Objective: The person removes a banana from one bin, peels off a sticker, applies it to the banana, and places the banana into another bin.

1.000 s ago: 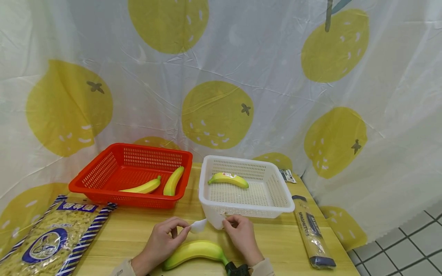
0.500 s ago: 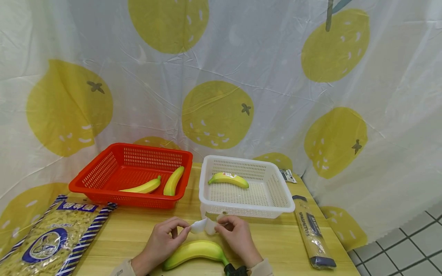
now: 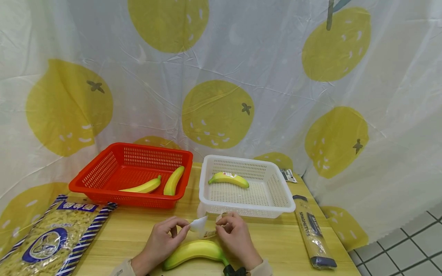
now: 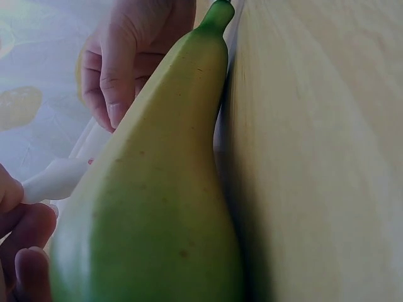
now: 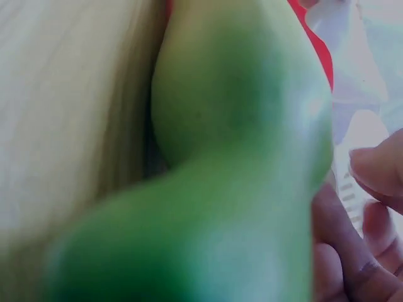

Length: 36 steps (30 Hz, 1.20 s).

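Observation:
My left hand [image 3: 165,239] pinches a small white piece of backing paper [image 3: 198,224] between thumb and forefinger. Facing it, my right hand [image 3: 237,238] has its thumb and forefinger together on a thin, see-through label strip [image 3: 209,234] with small print. The strip hangs beside the paper; whether the two are still joined is unclear. Just below both hands a yellow banana [image 3: 196,251] with a green tip lies on the table. It fills much of the left wrist view, where the paper [image 4: 55,179] shows behind it, and of the right wrist view.
A red basket [image 3: 129,196] with two bananas stands back left. Right of it, a white basket [image 3: 288,203] holds one labelled banana [image 3: 228,179]. A pasta bag [image 3: 51,237] lies at left, a spaghetti pack [image 3: 312,232] at right. A patterned curtain [image 3: 276,115] hangs behind.
My right hand has moved slightly left, toward the white paper. The see-through strip now hangs between the hands with its print visible. My left hand stays nearly still.

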Available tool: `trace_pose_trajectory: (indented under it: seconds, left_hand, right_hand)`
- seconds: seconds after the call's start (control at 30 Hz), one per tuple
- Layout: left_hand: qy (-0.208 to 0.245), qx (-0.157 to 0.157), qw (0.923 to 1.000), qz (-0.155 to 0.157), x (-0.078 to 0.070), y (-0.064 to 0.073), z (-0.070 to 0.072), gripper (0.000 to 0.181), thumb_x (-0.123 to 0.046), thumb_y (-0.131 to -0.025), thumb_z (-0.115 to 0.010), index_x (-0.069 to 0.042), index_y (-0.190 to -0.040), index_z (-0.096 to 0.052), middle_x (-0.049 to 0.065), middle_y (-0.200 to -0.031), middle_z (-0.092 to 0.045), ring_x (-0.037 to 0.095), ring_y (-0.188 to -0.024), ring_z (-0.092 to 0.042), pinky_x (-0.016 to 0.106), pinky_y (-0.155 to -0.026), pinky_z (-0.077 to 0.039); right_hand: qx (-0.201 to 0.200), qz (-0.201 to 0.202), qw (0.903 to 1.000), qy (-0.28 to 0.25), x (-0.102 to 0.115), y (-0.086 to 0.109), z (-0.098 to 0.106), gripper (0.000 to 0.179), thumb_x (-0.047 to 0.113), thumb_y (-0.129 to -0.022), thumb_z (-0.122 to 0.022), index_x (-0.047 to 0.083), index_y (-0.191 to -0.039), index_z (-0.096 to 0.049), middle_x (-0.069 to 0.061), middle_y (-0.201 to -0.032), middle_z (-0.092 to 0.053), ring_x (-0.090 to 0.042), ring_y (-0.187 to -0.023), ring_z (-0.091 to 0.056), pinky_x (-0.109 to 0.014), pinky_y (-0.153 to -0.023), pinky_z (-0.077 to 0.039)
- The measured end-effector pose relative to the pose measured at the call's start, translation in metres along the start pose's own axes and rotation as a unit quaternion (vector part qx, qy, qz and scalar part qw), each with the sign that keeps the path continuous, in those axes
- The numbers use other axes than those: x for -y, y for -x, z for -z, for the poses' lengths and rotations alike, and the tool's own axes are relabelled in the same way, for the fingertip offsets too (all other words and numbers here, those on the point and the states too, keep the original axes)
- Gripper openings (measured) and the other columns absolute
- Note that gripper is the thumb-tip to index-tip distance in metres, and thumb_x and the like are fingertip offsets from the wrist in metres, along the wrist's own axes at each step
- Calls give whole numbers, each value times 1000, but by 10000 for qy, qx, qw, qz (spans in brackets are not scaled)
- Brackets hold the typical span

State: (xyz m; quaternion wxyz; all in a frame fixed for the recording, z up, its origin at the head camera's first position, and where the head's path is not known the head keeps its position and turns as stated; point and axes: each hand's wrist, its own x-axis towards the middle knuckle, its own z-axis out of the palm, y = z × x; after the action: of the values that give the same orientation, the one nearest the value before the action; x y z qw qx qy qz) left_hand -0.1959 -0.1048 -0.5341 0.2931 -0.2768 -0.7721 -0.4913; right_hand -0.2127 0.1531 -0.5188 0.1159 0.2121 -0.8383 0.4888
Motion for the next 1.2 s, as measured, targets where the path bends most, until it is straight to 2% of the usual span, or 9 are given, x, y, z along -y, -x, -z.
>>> trace_pose_trajectory:
  seconds: [0.13, 0.27, 0.43, 0.6, 0.73, 0.83, 0.97, 1.1, 1.2]
  left_hand:
    - [25, -5, 10000, -10, -1, -1, 0, 22, 0, -86, -81, -19, -94, -74, -11, -84, -69, -3, -58, -49, 11, -52, -41]
    - [12, 3, 10000, 94, -1, -1, 0, 20, -1, -85, -82, -18, -94, -76, -13, -84, -69, -3, -58, -49, 12, -51, -42]
    - [97, -39, 9999, -3, 0, -1, 0, 18, 1, -86, -81, -14, -94, -75, -10, -83, -70, -2, -58, -50, 12, -52, -43]
    - [137, -119, 9991, -384, 0, -2, 1, 29, 6, -82, -81, -18, -96, -74, -8, -85, -70, -1, -60, -52, 10, -54, -44]
    - [92, -140, 9957, -913, 0, -3, 1, 33, 8, -79, -82, -17, -99, -75, -7, -87, -71, 0, -63, -54, 9, -56, -44]
    - [64, -163, 9923, -1227, 1, -3, 0, 26, 3, -83, -82, -15, -101, -75, -3, -90, -73, -2, -66, -54, 8, -56, -44]
    - [68, -116, 9894, -1447, 2, -2, -2, 22, -3, -85, -83, -15, -102, -76, -1, -92, -74, -4, -67, -55, 9, -55, -45]
    - [239, 205, 9869, -1583, 0, -2, -3, 34, 4, -78, -85, -13, -106, -77, 0, -93, -75, -3, -69, -58, 7, -57, -45]
    - [333, 538, 9873, -1459, -3, -2, -2, 37, 4, -79, -85, -13, -110, -77, 1, -98, -76, -2, -71, -60, 7, -60, -46]
  right_hand:
    - [56, -84, 9999, -40, 1, 1, -1, 4, 9, -90, -77, 13, -92, -77, 6, -89, -71, -2, -73, -62, -22, -67, -55]
    - [515, -93, 9983, -270, 2, 3, -2, 8, 19, -96, -74, 13, -98, -78, 2, -90, -77, -3, -79, -67, -23, -73, -57]
    - [1010, 319, 9924, -632, 3, 5, -2, 15, 22, -101, -69, 11, -105, -79, -4, -102, -79, -8, -92, -71, -26, -81, -57]
    - [1341, 831, 9809, -1135, 7, 6, -3, 19, 14, -101, -66, 5, -114, -76, -9, -114, -77, -16, -108, -71, -32, -90, -58]
    - [1580, 916, 9733, -1394, 11, 7, -4, 23, 11, -101, -65, 5, -121, -74, -10, -121, -75, -19, -116, -69, -35, -97, -55]
    - [1674, 1037, 9680, -1556, 12, 7, -6, 27, 7, -100, -64, 5, -126, -72, -15, -123, -74, -23, -116, -70, -36, -98, -55]
    - [1786, 1417, 9592, -1673, 10, 6, -10, 33, 0, -99, -61, 3, -132, -67, -22, -125, -71, -28, -111, -72, -37, -92, -59]
    - [1864, 1413, 9577, -1679, 9, 7, -12, 34, 2, -100, -62, 5, -133, -67, -15, -125, -73, -25, -111, -72, -36, -90, -59]
    - [1832, 1145, 9621, -1665, 12, 8, -12, 32, 6, -100, -64, 8, -131, -69, -10, -124, -74, -23, -110, -72, -35, -91, -58]
